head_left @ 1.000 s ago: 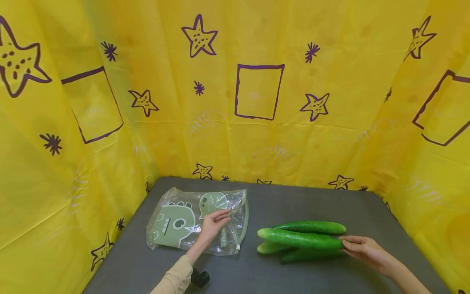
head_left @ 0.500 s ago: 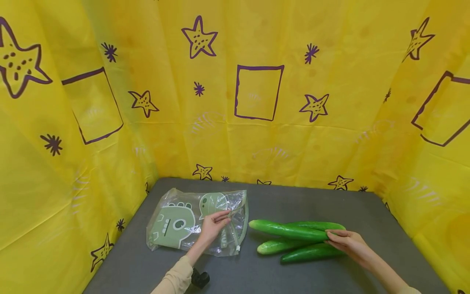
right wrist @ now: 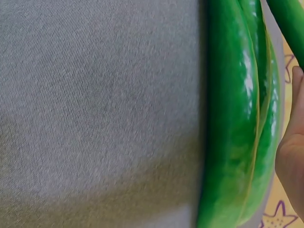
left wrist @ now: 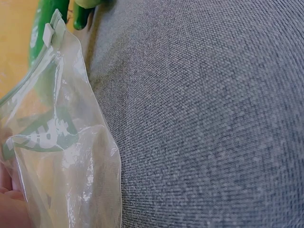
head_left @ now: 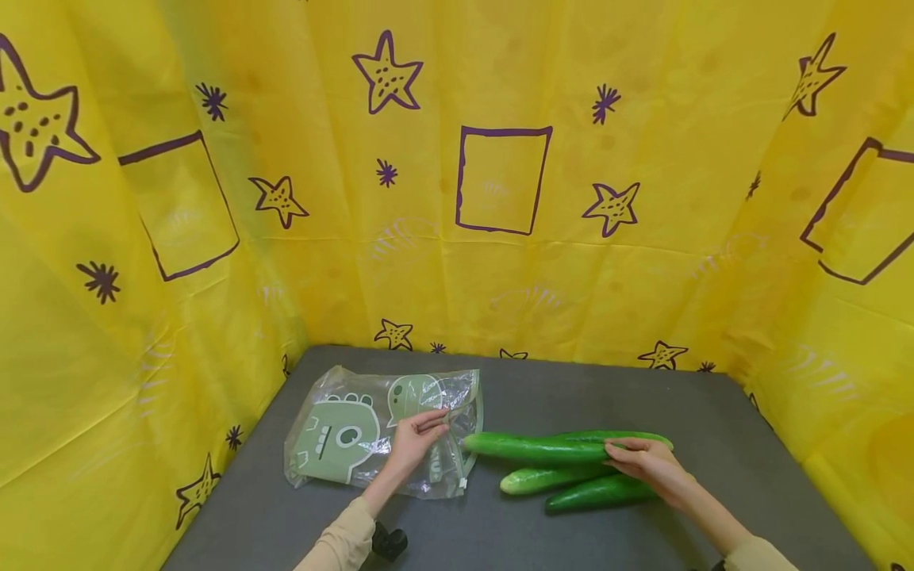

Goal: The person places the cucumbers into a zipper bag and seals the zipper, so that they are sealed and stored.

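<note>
A clear zip bag (head_left: 382,468) with green cartoon prints lies on the left of the grey table. My left hand (head_left: 412,440) pinches the upper layer near its zip edge, beside the white slider (left wrist: 48,34). My right hand (head_left: 653,466) grips one cucumber (head_left: 535,449) by its right end; the other end points left at the bag's mouth. Whether that tip is inside or just over the edge, I cannot tell. Close under and behind the held one lie more cucumbers: a pale-tipped one (head_left: 531,480), a dark one (head_left: 596,493) in front and another (head_left: 653,436) behind.
The grey cloth-covered table (head_left: 571,396) is bounded by yellow curtains (head_left: 500,301) with star drawings at the back and sides. A small black object (head_left: 389,542) shows beside the left sleeve (head_left: 343,539).
My right hand has lifted the top cucumber off the others and moved it left, its tip now at the bag's mouth. The left hand and bag have stayed put.
</note>
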`<act>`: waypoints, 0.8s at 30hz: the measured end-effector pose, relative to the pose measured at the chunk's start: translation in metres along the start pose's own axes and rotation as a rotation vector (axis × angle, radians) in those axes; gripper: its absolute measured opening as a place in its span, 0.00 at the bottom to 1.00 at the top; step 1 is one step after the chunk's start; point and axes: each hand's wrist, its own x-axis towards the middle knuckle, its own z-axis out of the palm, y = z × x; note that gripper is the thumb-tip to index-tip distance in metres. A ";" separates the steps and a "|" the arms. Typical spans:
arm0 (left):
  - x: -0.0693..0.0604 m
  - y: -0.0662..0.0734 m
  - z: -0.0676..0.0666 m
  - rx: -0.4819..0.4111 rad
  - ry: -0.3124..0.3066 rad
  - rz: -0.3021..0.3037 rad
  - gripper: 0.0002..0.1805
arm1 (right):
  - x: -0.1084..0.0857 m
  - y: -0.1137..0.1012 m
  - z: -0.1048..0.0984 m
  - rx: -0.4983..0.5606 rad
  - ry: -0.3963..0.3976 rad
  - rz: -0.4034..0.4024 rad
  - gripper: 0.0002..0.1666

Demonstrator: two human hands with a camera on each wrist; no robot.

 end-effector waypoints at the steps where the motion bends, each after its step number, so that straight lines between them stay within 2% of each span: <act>1: 0.000 0.000 0.000 0.002 0.000 0.001 0.17 | 0.001 0.000 0.002 0.003 0.003 -0.001 0.36; 6: 0.000 0.000 0.000 0.017 -0.003 -0.004 0.18 | 0.007 -0.002 0.012 -0.006 0.003 -0.014 0.36; 14: 0.000 0.001 0.000 0.014 -0.007 -0.008 0.18 | 0.019 -0.002 0.027 -0.046 0.043 0.007 0.34; 24: 0.000 0.003 0.001 0.017 -0.018 -0.019 0.19 | 0.032 -0.005 0.047 -0.178 0.064 -0.029 0.30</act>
